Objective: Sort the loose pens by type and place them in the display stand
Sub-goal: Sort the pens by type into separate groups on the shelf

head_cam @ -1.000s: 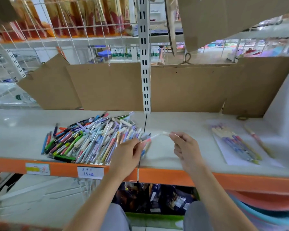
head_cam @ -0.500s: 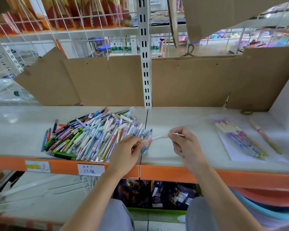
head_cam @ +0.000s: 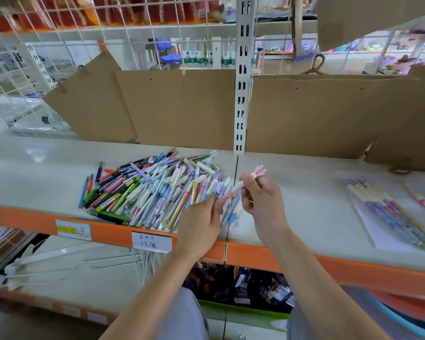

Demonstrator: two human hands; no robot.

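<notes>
A big heap of loose pens in many colours lies on the white shelf, left of the middle seam. My left hand and my right hand both pinch one white and pink pen just right of the heap, above the shelf. Its pink flower-shaped top sticks out above my right fingers. A blurred blue pen hangs below my left fingers. At the right, a row of sorted purple and cream pens lies on a white sheet.
Brown cardboard panels stand along the back of the shelf, split by a white slotted upright. A single pink and cream pen lies at the far right. The orange shelf edge carries two price labels. Packaged goods sit below.
The pen between my hands has swung from near level to steeply tilted, its flower top now raised above my right hand. My hands have drawn closer together.
</notes>
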